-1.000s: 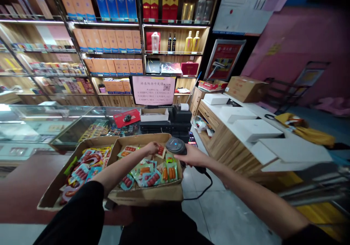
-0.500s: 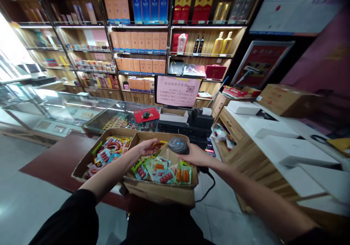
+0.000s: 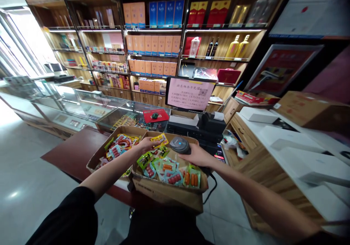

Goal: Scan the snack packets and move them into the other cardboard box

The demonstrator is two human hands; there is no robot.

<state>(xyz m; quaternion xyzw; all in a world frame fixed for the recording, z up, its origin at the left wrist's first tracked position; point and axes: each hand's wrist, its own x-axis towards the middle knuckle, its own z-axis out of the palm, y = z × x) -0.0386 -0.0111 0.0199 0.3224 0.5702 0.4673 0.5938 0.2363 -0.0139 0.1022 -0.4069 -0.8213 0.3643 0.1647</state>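
My left hand [image 3: 148, 145] pinches a small yellow packet [image 3: 160, 140] over the back of the right cardboard box [image 3: 169, 192]. Closed round a dark grey handheld scanner [image 3: 179, 144] is my right hand [image 3: 195, 155], above that box's right side. The scanner's head points left, toward the packet, with a small blue light on top. Snack packets [image 3: 172, 170] in green, light blue and orange fill the right box. In the left cardboard box [image 3: 94, 159] lie more packets [image 3: 120, 146] with red and yellow pieces.
Behind the boxes stand a monitor [image 3: 190, 93] with a pink sheet and a black printer [image 3: 213, 123]. A glass counter [image 3: 117, 113] runs left, and a white-topped cabinet [image 3: 262, 135] is at the right. A black cable [image 3: 214, 186] hangs beside the right box.
The yellow packet in my left hand now lies flatter and shows its printed face beside the scanner. The whole view has shifted, so the scene sits further right.
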